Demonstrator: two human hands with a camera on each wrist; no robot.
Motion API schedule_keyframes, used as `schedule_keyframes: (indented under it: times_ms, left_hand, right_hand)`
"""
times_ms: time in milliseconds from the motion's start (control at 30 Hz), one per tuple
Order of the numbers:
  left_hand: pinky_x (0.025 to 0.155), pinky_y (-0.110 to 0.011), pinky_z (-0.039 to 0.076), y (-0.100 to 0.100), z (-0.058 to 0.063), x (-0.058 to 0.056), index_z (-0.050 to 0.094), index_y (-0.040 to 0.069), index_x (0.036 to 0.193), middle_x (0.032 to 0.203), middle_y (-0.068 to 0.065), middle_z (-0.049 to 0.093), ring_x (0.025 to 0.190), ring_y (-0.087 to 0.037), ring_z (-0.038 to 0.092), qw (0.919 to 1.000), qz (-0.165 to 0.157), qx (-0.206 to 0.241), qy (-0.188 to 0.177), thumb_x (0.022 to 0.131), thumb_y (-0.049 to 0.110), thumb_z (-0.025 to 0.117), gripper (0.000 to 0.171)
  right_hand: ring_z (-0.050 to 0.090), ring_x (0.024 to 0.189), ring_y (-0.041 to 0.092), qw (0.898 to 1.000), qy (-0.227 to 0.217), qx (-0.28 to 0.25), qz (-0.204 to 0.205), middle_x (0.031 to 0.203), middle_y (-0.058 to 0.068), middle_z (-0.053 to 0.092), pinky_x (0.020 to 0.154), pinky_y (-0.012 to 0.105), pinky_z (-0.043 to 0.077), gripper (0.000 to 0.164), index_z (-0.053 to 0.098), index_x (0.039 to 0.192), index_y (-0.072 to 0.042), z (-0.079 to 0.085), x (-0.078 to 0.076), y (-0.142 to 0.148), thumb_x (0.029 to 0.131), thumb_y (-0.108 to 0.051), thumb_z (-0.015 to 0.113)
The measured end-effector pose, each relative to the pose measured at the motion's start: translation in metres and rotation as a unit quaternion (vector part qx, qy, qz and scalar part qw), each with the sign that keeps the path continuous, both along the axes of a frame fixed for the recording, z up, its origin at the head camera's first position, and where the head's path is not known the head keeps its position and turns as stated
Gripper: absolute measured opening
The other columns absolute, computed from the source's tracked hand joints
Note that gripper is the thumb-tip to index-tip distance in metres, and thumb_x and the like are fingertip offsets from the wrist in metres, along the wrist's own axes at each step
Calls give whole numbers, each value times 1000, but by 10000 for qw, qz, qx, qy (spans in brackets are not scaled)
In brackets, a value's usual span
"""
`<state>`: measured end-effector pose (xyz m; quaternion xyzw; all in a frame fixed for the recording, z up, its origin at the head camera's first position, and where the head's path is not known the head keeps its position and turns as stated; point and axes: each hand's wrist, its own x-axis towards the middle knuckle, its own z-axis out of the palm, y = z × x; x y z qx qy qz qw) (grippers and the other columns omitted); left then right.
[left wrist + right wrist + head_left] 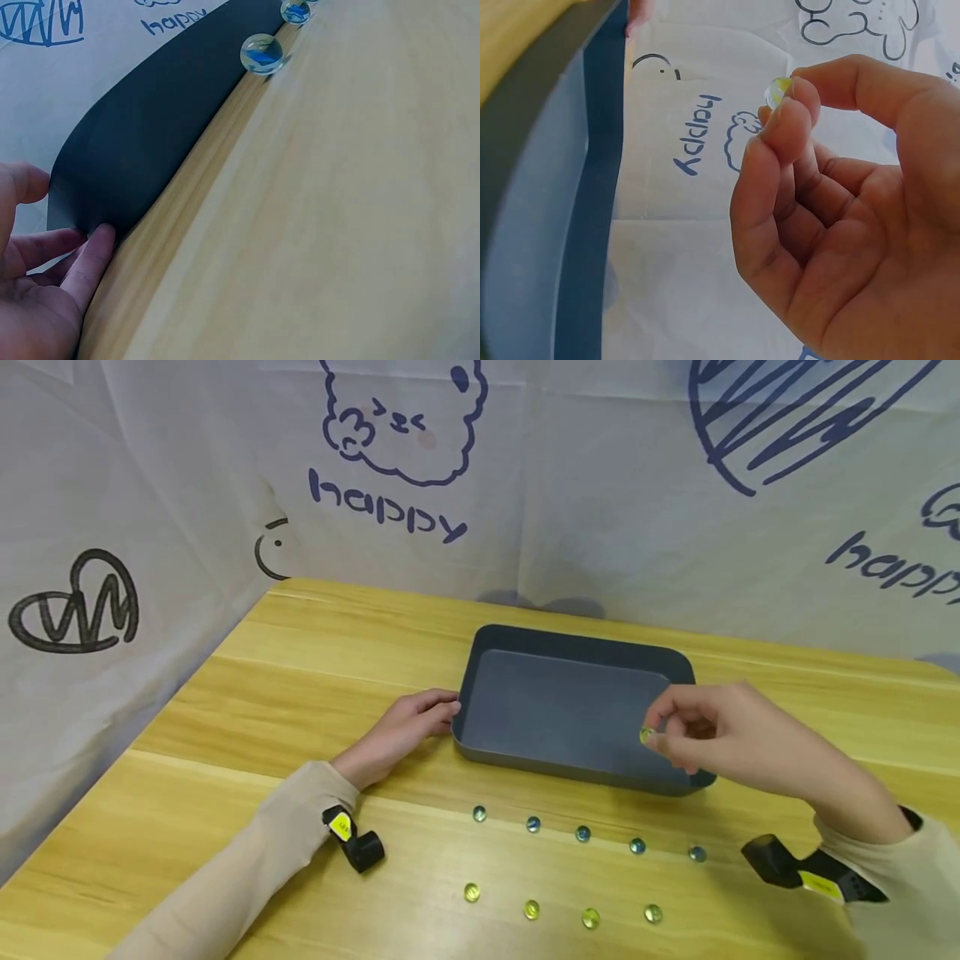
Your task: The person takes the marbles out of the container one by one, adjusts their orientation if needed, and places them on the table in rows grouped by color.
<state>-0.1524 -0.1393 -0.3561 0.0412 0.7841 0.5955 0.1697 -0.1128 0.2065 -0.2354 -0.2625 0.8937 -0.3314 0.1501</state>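
A yellow-and-clear glass marble (647, 736) is pinched between the thumb and forefinger of my right hand (738, 739). That hand hovers over the right end of a dark grey rectangular tray (570, 710). In the right wrist view the marble (777, 92) shows at the fingertips, with the other fingers curled behind. My left hand (397, 731) touches the tray's left end with its fingertips; in the left wrist view its fingers (88, 266) rest against the outer wall. In front of the tray lie a row of several blue marbles (582, 833) and a row of several yellow ones (531, 909).
The tray stands on a light wooden table (247, 710). White cloth (600, 502) with drawings and writing hangs behind and to the left. Each wrist carries a small black camera, such as the left one (365, 852).
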Motion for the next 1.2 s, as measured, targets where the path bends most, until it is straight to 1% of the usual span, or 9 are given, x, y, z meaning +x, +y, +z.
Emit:
schedule_keyframes:
  times_ms: [200,300,433,600,700,800,967,1100,1200]
  left_hand:
    - [107,-47,35,1,1,0,47,1,141,135,-17,54,112,-29,60,10000,9,16,-68,102,29,48,48]
    - [108,-46,35,0,1,1,46,0,141,134,-17,54,112,-29,60,10000,33,17,-61,102,28,48,48]
    - [108,-46,35,-1,1,1,46,0,141,134,-17,54,112,-28,60,10000,24,4,-43,102,29,48,48]
    - [108,-48,34,-1,1,1,46,1,142,135,-17,54,112,-29,60,10000,18,-36,-51,102,30,48,49]
    - [108,-47,34,0,1,1,46,0,141,135,-17,53,112,-29,60,10000,14,-19,-31,102,29,48,49]
    - [108,-45,35,1,1,1,46,-1,141,135,-17,53,113,-29,59,10000,5,-2,-14,102,28,48,48]
    - [107,-43,37,3,1,2,47,-1,140,136,-18,52,113,-29,58,10000,9,-5,0,102,27,47,47]
    - [107,-44,37,2,0,2,46,-2,140,136,-19,52,113,-29,58,10000,-28,-23,57,102,27,47,48]
    - [107,-44,37,2,-1,2,47,-2,140,135,-18,53,113,-29,59,10000,-16,2,60,102,28,47,48]
  right_hand:
    - [56,60,12,9999,19,2,171,69,-7,58,52,26,44,8,65,100,-10,-10,15,15,95,-8,60]
    - [59,65,12,9991,80,-150,390,71,-9,59,54,26,45,9,65,100,-11,-15,19,18,94,-5,60]
    - [60,68,10,9972,91,-353,646,74,-10,60,55,25,48,13,64,100,-12,-22,24,21,92,-2,61]
    - [58,67,6,9940,307,-361,984,78,-13,62,54,24,49,20,64,100,-15,-29,31,29,89,2,62]
    - [58,66,3,9909,360,-388,1237,79,-14,63,53,23,49,25,63,100,-16,-33,33,34,88,6,62]
    - [58,66,3,9876,191,-529,1468,76,-16,59,53,23,49,26,62,99,-15,-38,35,40,88,8,61]
    - [53,65,2,9847,221,-614,1616,72,-18,50,53,21,46,27,61,99,-17,-45,38,48,87,7,64]
    - [52,65,1,9816,242,-724,1751,74,-16,53,54,19,45,32,62,100,-17,-51,40,53,84,11,64]
    - [52,66,0,9779,156,-820,1915,75,-15,56,55,18,46,32,62,100,-17,-56,41,55,84,10,65]
